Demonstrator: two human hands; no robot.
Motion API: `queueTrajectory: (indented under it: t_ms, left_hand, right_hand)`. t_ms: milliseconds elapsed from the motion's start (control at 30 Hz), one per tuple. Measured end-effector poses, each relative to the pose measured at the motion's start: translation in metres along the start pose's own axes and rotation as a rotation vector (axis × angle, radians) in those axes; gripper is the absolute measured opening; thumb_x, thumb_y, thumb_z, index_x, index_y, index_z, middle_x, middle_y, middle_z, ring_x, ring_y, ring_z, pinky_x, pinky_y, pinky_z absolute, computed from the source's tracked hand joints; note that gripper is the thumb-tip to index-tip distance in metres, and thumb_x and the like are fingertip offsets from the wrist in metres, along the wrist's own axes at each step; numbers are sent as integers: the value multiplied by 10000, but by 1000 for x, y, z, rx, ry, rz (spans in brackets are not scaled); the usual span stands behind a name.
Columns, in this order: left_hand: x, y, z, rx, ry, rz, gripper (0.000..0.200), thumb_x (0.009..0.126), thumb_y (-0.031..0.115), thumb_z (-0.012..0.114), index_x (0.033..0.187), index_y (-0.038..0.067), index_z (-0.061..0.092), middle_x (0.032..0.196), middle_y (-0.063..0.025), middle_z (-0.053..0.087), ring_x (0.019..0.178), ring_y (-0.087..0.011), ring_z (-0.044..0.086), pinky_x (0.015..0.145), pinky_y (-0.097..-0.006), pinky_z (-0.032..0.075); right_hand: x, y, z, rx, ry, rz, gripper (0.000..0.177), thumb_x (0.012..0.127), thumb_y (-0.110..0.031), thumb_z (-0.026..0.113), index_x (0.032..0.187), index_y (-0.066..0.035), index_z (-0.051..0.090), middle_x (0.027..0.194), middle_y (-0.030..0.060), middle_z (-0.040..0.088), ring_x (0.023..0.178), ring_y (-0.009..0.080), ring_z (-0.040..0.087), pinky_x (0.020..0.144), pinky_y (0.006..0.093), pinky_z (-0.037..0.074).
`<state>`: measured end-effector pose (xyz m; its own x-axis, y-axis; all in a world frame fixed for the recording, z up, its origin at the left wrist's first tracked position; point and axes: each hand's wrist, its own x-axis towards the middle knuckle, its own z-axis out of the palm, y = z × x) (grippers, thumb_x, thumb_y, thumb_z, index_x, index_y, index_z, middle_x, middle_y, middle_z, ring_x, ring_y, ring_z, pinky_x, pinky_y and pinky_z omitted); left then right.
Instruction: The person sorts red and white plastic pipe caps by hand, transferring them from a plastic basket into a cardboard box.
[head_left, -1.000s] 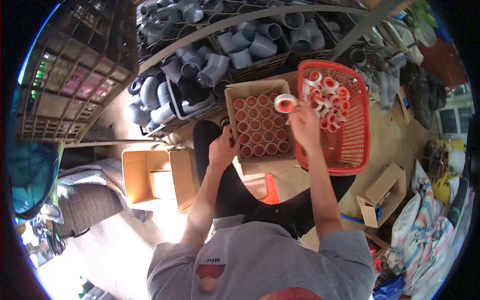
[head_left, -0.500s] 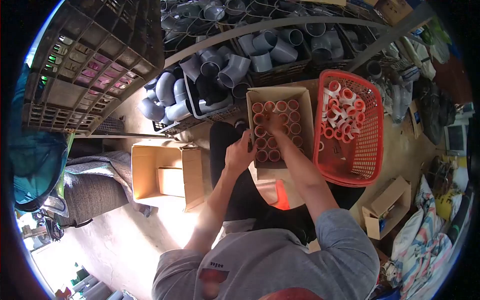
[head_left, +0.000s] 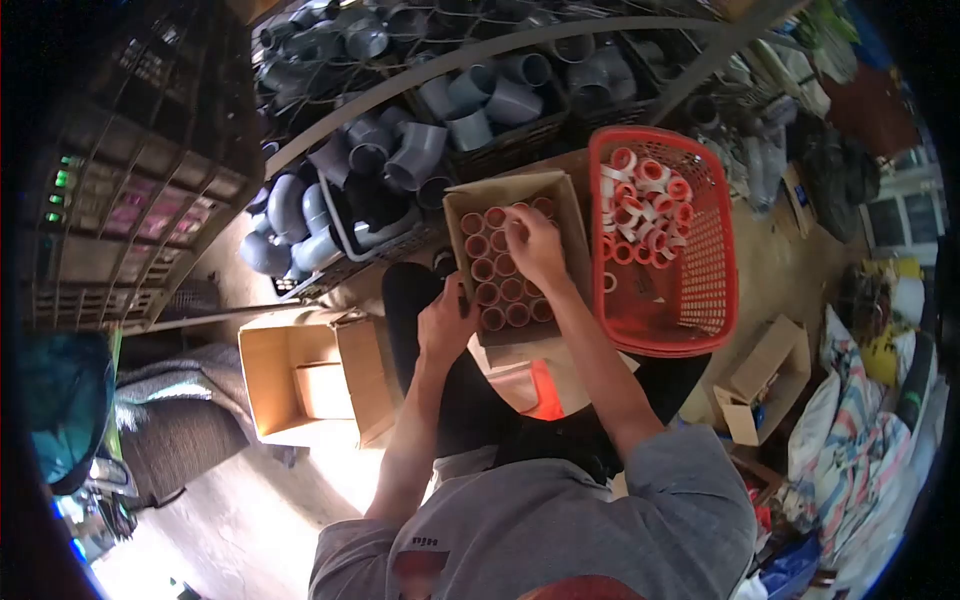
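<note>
An open cardboard box (head_left: 575, 235) stands in front of me, holding rows of upright tubular pieces (head_left: 517, 315) with orange-red rims. My left hand (head_left: 446, 318) is at the box's near left wall, its fingers curled against the edge. Over the far part of the rows is my right hand (head_left: 535, 245), fingers bent down among the pieces; whatever is between its fingertips is hidden. Right of the box, a red plastic basket (head_left: 708, 290) contains a loose heap of small white ring-like pieces (head_left: 650, 205) with orange-red rims.
Another open cardboard box (head_left: 362, 385) sits on the floor to the left. Crates of grey pipe elbows (head_left: 415, 157) line the far side, behind a metal bar (head_left: 440, 68). A dark crate (head_left: 150, 170) rises at upper left. A small carton (head_left: 765, 380) lies at right.
The whole view has shifted, so the box and basket appear further left. My right hand has come up slightly out of the rows and sits nearer the far end. My left hand stays by the box wall.
</note>
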<state>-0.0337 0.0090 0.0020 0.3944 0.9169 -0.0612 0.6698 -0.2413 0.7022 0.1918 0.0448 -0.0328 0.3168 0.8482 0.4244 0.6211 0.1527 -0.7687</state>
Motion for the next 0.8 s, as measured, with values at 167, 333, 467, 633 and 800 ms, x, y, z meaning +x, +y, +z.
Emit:
queueTrajectory:
  t_ms: [167, 333, 467, 633, 800]
  left_hand:
    - [1, 0, 3, -31, 21, 15, 485, 880, 184, 756, 1306, 127, 529, 942, -124, 750, 826, -342, 743, 680, -460, 582]
    - [0, 2, 7, -19, 11, 23, 485, 879, 166, 755, 1302, 107, 526, 903, -127, 741, 777, -337, 732, 654, -455, 570]
    - [0, 8, 5, -18, 35, 5, 481, 870, 143, 754, 1295, 87, 537, 884, -122, 739, 770, -326, 739, 655, -443, 575]
    - [1, 7, 8, -14, 37, -5, 461, 877, 144, 741, 1290, 94, 543, 901, -118, 748, 781, -313, 746, 666, -438, 581]
    - [0, 0, 9, -11, 27, -17, 485, 873, 181, 740, 1305, 109, 532, 938, -124, 746, 794, -327, 741, 684, -454, 578]
  right_hand:
    - [10, -5, -152, -13, 283, 232, 215, 949, -51, 665, 1155, -79, 718, 1021, 103, 750, 875, 202, 730, 728, 317, 569]
    - [-5, 160, -216, -480, -17, 471, 364, 914, -99, 709, 1276, -71, 677, 940, 141, 706, 792, 225, 711, 698, 353, 553]
    - [-6, 197, -209, -537, -141, 438, 487, 877, -152, 750, 1349, -110, 639, 1007, 197, 718, 940, 341, 723, 816, 445, 567]
    - [11, 155, -199, -789, -265, 350, 483, 860, -256, 778, 1318, -183, 641, 1237, 168, 663, 1184, 380, 641, 1015, 479, 505]
    - [9, 162, -193, -865, -42, 88, 388, 913, -190, 735, 1300, -181, 704, 1225, 133, 658, 1119, 370, 670, 908, 482, 551]
